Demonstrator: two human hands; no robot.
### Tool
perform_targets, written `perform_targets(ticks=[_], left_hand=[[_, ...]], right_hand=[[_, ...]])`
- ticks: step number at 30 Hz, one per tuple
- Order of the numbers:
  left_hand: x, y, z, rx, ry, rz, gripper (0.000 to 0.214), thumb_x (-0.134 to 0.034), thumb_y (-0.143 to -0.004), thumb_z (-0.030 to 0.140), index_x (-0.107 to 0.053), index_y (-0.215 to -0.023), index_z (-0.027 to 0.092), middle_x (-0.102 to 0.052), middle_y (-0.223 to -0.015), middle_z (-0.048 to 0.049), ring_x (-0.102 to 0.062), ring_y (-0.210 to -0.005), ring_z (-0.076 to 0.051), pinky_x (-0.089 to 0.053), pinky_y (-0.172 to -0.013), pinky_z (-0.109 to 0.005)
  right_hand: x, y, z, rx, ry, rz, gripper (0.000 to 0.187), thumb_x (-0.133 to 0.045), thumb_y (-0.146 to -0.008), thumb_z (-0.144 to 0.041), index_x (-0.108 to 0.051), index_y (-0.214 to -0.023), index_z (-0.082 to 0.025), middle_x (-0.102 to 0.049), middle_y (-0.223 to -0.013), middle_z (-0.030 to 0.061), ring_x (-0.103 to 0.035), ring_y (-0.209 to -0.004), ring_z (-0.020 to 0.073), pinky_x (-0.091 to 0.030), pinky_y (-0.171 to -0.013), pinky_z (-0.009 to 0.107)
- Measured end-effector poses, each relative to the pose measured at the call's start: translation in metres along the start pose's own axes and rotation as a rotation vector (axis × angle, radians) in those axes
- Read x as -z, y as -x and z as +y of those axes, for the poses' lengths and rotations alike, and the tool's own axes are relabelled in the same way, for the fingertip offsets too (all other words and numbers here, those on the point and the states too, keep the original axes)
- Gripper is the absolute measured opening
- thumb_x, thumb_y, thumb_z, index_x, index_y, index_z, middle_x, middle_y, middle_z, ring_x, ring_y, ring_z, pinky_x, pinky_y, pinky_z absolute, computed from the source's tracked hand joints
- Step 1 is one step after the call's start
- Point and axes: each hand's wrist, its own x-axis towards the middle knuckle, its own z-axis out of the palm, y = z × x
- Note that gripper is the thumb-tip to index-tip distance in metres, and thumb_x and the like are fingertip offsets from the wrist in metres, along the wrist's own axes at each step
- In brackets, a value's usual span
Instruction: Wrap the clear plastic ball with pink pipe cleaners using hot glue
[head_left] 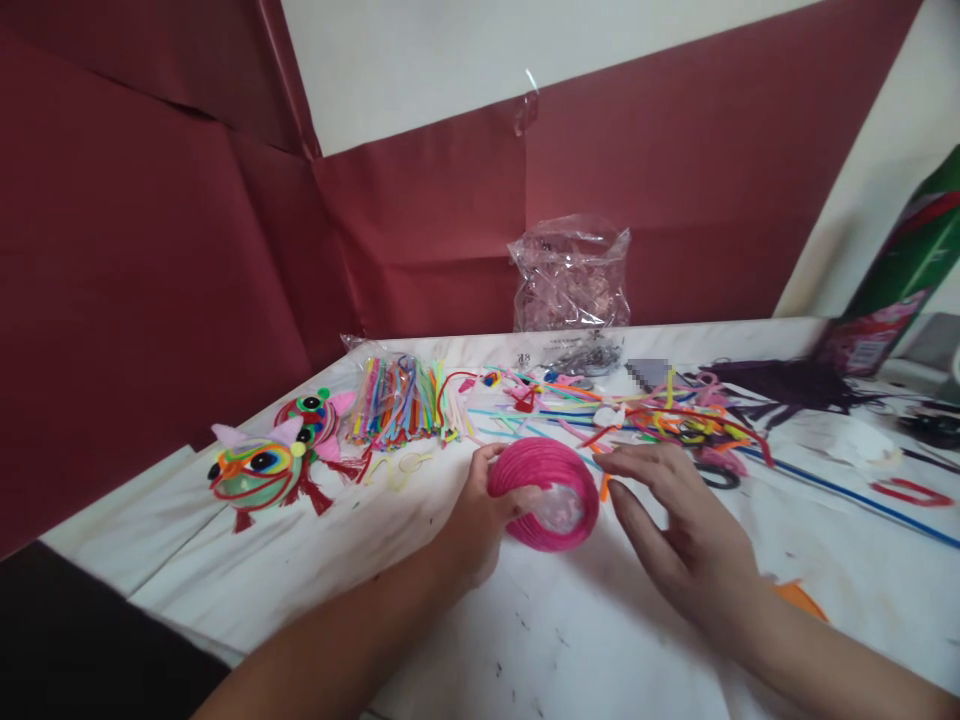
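Note:
My left hand (491,510) grips a round form wrapped in rings of bright pink fuzzy cord (536,460), its thumb lying across the front. A clear, see-through part shows in the middle of the wrapped form. Just to its right hovers my right hand (675,520), thumb and fingers apart, with nothing visible between them. Whether its fingertips touch the pink rim I cannot tell. Behind both hands, loose coloured pipe cleaners (675,420) lie tangled on the white table (600,640).
Two decorated animal-head ornaments (259,475) with red tassels stand at the left. A bundle of pipe cleaners (397,405) lies in clear plastic. At the back stands a clear plastic bag (574,275). Dark purple material (787,385) and a green package (892,270) are at the right.

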Motion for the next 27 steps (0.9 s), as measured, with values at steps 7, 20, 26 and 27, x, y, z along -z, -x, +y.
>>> perform_targets(ticks=[7,20,26,27], left_hand=[[0.003,-0.003,-0.001,0.013,0.143,-0.072,0.058,-0.082,-0.056,0.026,-0.052,-0.106,0.018,-0.066,-0.095,-0.0063,-0.062,-0.089,-0.023,-0.046,-0.085,-0.036],[0.007,-0.005,-0.005,0.047,0.168,-0.097,0.054,-0.084,-0.057,0.03,-0.06,-0.103,0.016,-0.07,-0.101,-0.0108,-0.064,-0.098,-0.028,-0.046,-0.085,-0.038],[0.005,-0.005,-0.006,0.05,0.172,-0.099,0.054,-0.085,-0.058,0.031,-0.06,-0.104,0.017,-0.069,-0.102,-0.0105,-0.064,-0.1,-0.029,-0.046,-0.088,-0.039],[0.005,-0.006,-0.006,0.048,0.168,-0.095,0.053,-0.084,-0.059,0.031,-0.06,-0.103,0.016,-0.069,-0.102,-0.0106,-0.064,-0.1,-0.029,-0.046,-0.087,-0.039]], right_hand=[[-0.01,0.006,0.005,-0.036,0.029,-0.071,0.019,-0.049,-0.095,-0.02,-0.052,-0.115,-0.022,-0.062,-0.103,0.0089,-0.059,-0.097,0.0218,-0.051,-0.08,0.036],[-0.018,0.016,0.005,-0.055,0.025,-0.184,0.036,-0.051,-0.095,-0.033,-0.044,-0.129,-0.022,-0.054,-0.122,0.0152,-0.054,-0.115,0.0275,-0.052,-0.091,0.047],[-0.02,0.016,0.006,-0.046,0.041,-0.186,0.037,-0.051,-0.095,-0.031,-0.044,-0.129,-0.02,-0.054,-0.123,0.0157,-0.055,-0.113,0.0275,-0.053,-0.091,0.046],[-0.019,0.016,0.005,-0.042,0.042,-0.179,0.036,-0.051,-0.095,-0.031,-0.044,-0.129,-0.019,-0.054,-0.122,0.0161,-0.055,-0.113,0.0275,-0.053,-0.09,0.046]])
